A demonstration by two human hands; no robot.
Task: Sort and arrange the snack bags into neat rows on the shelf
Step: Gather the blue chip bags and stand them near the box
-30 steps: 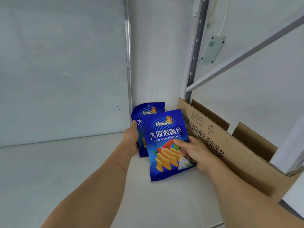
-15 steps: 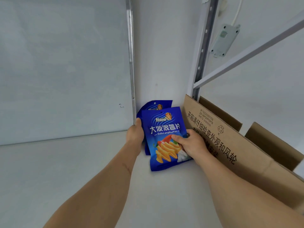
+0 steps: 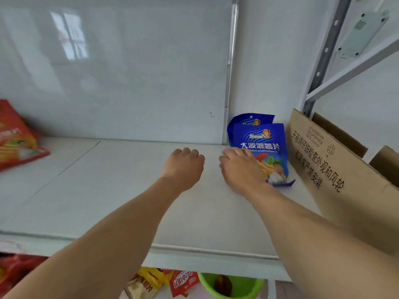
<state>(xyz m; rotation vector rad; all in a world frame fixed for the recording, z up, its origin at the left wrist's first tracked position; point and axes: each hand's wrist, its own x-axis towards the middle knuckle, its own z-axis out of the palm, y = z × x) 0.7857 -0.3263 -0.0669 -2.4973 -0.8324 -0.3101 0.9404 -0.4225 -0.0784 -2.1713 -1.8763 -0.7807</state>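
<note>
Head view: the white shelf (image 3: 108, 190) spans the frame, backed by a glossy white panel (image 3: 118, 72). A brown cardboard box (image 3: 336, 169) with printed characters stands at the right end. The left hand (image 3: 183, 167) hovers over bare shelf with its fingers loosely curled, holding nothing. The right hand (image 3: 241, 169) lies beside it, fingers reaching toward the lower left part of the front blue snack bag (image 3: 265, 145); whether they grip it cannot be told. That bag leans in the back right corner just beside the box, with a second blue bag (image 3: 248, 119) behind it. A red snack bag (image 3: 15, 139) lies at the far left (partly cut off). Below the shelf edge show a green bucket (image 3: 244, 285) and assorted packets (image 3: 164, 281).
</note>
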